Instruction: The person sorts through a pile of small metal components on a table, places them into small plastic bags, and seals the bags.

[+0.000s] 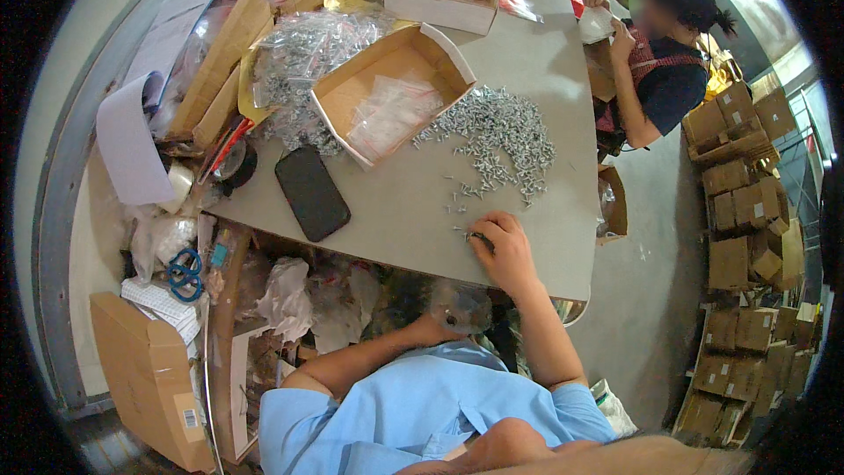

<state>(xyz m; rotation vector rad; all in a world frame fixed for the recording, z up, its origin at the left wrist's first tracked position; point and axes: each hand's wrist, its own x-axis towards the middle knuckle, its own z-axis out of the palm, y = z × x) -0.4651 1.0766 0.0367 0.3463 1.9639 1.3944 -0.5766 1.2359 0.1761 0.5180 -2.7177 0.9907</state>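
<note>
My right hand (501, 249) rests at the table's near edge, its fingers curled over a few small screws. Just past its fingertips lie a few loose screws (459, 209). Beyond them spreads a curved pile of silvery screws (514, 136). Below the table edge, close to my body, my left hand (431, 327) grips a clear plastic bag (463, 306); its fingers are partly hidden by the bag. An open cardboard tray (345, 107) left of the pile contains flat clear zip bags (396, 110).
A black phone (312, 193) lies left of the tray, near a heap of filled clear bags (303, 62). Another open box (440, 9) stands farther back. Blue scissors (185, 274) hang at left. Across the table's right side, a person (664, 62) handles something white. Stacked cartons (738, 211) line the right.
</note>
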